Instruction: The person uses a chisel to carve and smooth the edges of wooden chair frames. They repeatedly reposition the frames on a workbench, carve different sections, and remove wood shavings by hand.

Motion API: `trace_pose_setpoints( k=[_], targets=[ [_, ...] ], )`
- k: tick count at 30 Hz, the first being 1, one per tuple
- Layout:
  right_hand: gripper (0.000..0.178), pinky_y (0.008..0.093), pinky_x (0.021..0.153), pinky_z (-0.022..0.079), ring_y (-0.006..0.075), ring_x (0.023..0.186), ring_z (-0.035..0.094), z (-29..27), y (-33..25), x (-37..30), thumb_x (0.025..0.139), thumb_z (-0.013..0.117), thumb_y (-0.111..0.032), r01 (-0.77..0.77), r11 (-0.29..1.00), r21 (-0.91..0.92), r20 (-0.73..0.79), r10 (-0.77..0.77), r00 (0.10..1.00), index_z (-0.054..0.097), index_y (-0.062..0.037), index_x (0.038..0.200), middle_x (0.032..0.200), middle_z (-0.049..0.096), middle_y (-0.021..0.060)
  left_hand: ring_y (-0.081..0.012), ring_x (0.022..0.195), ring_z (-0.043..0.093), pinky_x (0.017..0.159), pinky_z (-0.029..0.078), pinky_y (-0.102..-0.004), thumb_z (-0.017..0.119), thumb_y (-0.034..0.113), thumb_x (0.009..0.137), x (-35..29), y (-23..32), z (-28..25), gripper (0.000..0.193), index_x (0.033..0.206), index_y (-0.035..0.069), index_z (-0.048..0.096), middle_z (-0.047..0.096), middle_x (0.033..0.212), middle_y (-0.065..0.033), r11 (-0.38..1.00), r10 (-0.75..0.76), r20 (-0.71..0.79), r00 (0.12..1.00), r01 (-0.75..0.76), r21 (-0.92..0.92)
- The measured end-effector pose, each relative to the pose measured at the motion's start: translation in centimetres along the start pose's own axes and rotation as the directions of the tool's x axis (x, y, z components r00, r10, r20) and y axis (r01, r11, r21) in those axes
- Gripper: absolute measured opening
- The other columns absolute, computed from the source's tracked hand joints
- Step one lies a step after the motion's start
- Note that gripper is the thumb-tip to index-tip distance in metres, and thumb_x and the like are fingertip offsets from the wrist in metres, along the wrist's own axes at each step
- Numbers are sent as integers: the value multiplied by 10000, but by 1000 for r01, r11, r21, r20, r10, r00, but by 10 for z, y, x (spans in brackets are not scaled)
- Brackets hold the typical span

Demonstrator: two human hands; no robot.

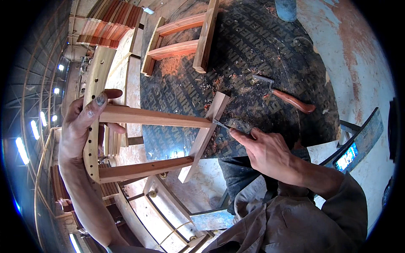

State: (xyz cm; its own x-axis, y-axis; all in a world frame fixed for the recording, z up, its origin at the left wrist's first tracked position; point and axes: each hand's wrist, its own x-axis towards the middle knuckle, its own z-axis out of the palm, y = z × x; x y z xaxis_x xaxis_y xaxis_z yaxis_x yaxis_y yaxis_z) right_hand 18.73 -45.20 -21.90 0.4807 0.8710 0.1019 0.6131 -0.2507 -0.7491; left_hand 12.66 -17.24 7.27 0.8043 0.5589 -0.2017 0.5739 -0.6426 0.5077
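My left hand (86, 114) is wrapped round the drilled post of a wooden frame (156, 117), close to where a rail joins it. Two rails run from that post, which has a row of small holes, to a plain crosspiece (202, 138). In my right hand (272, 154) is a thin metal scraping tool (222, 124), gripped with the index finger stretched along it. Its flat tip touches the joint where the upper rail meets the crosspiece. My fingers hide most of its handle.
A second wooden frame (177, 49) lies on the dark printed board (249, 55) amid orange sawdust. A wooden-handled tool with a bent metal neck (291, 100) rests to the right. Stacked wood pieces (109, 25) stand far left. A lit phone (346, 157) lies on a curved support at right.
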Motion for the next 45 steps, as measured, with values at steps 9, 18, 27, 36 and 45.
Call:
trace_pose_setpoints(
  k=[9,18,27,36,45],
  targets=[
    [636,460,611,582,348,702,680,1,-3,3,906,669,-39,-2,1000,-18,-15,1,1000,524,-102,1522,903,621,178,-181,607,755,393,458,-195,715,634,873,7,-9,-3,776,1177,-80,720,765,791,-207,1000,5,31,1000,-4,-11],
    [632,457,589,581,339,658,676,2,-6,6,895,683,-45,7,1000,-17,-4,-7,1000,540,-89,1509,904,628,183,-170,527,728,327,438,-185,696,667,866,9,-9,-7,819,1124,-111,718,761,782,-232,997,-79,13,997,79,9],
    [559,466,603,577,364,671,677,16,-20,11,910,692,-67,-62,998,1,-70,62,996,587,-58,1458,866,639,196,-143,446,665,294,442,-210,720,580,844,8,-4,0,737,1103,-110,718,743,751,-237,996,-93,-29,995,93,-17],
    [524,496,678,578,397,733,688,33,4,4,925,664,-64,-19,983,182,-140,45,989,612,-98,1445,904,653,209,-197,695,775,415,441,-229,721,524,841,-4,15,4,653,1126,-64,730,777,908,-165,996,-89,22,996,90,-18],
    [604,499,652,580,379,732,688,25,-6,8,898,674,-64,-69,997,42,-23,70,997,565,-100,1491,954,643,207,-210,681,774,407,453,-228,721,533,844,16,-9,-13,678,1127,-84,721,773,980,-178,992,-117,42,992,118,-32]
  ],
)
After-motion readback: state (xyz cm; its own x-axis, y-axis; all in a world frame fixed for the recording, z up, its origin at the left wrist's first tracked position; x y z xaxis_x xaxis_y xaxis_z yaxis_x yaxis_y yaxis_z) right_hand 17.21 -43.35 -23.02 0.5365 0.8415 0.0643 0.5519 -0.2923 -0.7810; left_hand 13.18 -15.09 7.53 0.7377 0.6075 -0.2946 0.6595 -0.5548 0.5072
